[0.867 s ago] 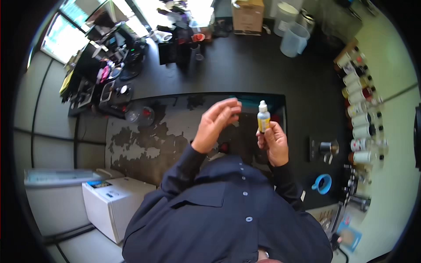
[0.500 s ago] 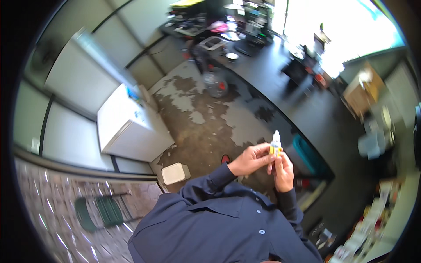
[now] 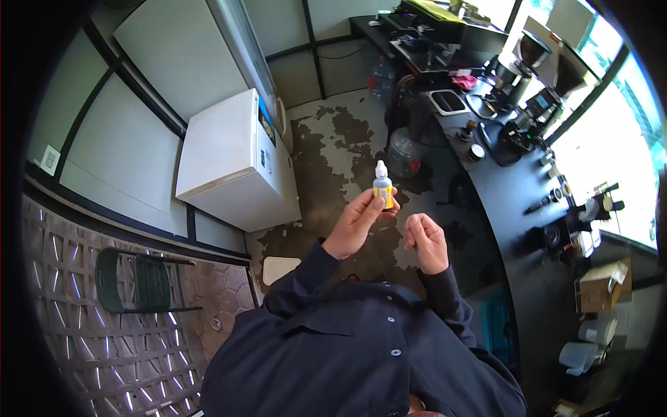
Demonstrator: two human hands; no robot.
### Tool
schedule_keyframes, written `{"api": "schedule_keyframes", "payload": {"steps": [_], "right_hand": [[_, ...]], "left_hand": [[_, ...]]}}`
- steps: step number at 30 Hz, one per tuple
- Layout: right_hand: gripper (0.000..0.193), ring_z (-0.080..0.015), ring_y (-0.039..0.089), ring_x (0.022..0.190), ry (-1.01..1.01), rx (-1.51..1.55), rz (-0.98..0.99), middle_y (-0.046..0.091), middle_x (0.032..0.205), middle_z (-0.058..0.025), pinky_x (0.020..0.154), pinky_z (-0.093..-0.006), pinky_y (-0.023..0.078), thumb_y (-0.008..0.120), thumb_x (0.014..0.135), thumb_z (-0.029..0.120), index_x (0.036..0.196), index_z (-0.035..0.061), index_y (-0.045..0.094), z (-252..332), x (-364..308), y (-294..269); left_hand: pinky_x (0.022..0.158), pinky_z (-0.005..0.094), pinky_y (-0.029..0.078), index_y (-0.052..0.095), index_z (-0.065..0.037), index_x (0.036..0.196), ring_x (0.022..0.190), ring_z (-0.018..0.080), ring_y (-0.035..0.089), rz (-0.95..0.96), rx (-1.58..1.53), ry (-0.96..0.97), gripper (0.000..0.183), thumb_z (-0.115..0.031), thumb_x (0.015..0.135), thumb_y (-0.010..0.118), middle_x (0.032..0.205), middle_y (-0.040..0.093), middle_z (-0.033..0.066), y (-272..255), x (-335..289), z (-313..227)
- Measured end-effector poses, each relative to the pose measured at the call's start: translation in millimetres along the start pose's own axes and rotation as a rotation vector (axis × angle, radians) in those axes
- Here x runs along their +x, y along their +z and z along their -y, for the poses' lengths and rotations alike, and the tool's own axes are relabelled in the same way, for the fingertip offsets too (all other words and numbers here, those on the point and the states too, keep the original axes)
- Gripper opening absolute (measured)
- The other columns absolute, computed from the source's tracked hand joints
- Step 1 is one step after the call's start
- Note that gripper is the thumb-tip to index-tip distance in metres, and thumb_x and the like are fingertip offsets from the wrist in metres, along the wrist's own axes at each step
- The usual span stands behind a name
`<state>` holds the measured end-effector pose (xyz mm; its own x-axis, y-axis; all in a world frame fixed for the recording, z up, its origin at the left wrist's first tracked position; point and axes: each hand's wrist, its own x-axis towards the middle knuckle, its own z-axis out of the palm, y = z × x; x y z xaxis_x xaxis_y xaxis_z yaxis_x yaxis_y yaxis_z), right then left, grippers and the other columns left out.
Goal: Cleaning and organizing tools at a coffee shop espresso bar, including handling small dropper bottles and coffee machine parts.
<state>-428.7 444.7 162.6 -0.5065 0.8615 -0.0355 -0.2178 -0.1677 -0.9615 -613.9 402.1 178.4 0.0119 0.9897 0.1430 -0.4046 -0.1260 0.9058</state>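
Observation:
My left hand [image 3: 354,226] holds a small dropper bottle [image 3: 382,183] upright in front of my chest, thumb on one side and fingers on the other. The bottle has a white pointed top, a clear body and a yellow-and-white label. To its right and a little lower, my right hand [image 3: 428,243] hangs in the air, apart from the bottle. Its fingers are curled in toward the palm, and whatever may lie inside them is hidden.
A long black counter [image 3: 495,201] runs along my right, bearing a coffee grinder [image 3: 533,50]. A white chest-like appliance [image 3: 219,142] stands to the left. On the floor are a large clear water jug [image 3: 404,153] and a white-lidded bin [image 3: 281,269]. A green chair [image 3: 149,278] is beyond the threshold.
My right hand has let go of the bottle and moved away to its right. My left hand keeps hold of it. The view has turned rightward, showing more of the counter's far end.

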Motion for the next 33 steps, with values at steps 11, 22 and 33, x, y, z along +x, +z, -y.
{"api": "schedule_keyframes", "payload": {"steps": [11, 22, 33], "right_hand": [[0.030, -0.0058, 0.038, 0.056, 0.147, 0.234, -0.074, 0.039, 0.065, 0.0038, 0.053, -0.0236, 0.037, 0.043, 0.107, 0.027, 0.084, 0.0091, 0.047, -37.6, 240.2, 6.9], [0.023, -0.0044, 0.048, 0.055, 0.076, 0.031, 0.111, 0.051, 0.067, 0.0046, 0.052, -0.0210, 0.041, 0.061, 0.100, 0.026, 0.092, 0.0046, 0.059, -28.4, 581.9, 15.8], [0.028, -0.0060, 0.052, 0.055, -0.009, 0.013, 0.082, 0.057, 0.066, 0.0006, 0.054, -0.0223, 0.045, 0.052, 0.104, 0.027, 0.097, 0.0023, 0.063, -35.3, 878.1, 94.6]], "left_hand": [[0.099, 0.0342, 0.045, 0.045, 0.002, 0.137, 0.104, 0.0144, 0.056, -0.121, -0.012, 0.023, 0.047, -0.034, 0.107, 0.040, 0.110, 0.057, 0.0062, -162.6, 145.6, -26.5], [0.096, 0.0361, 0.047, 0.045, 0.001, 0.133, 0.096, 0.0151, 0.056, -0.354, 0.060, 0.172, 0.043, -0.032, 0.107, 0.039, 0.106, 0.055, 0.0079, -287.2, 345.7, -68.1], [0.092, 0.0369, 0.050, 0.046, 0.001, 0.129, 0.087, 0.0153, 0.057, -0.542, 0.008, 0.181, 0.042, -0.033, 0.106, 0.038, 0.097, 0.055, 0.0078, -481.7, 492.8, -88.2]]}}
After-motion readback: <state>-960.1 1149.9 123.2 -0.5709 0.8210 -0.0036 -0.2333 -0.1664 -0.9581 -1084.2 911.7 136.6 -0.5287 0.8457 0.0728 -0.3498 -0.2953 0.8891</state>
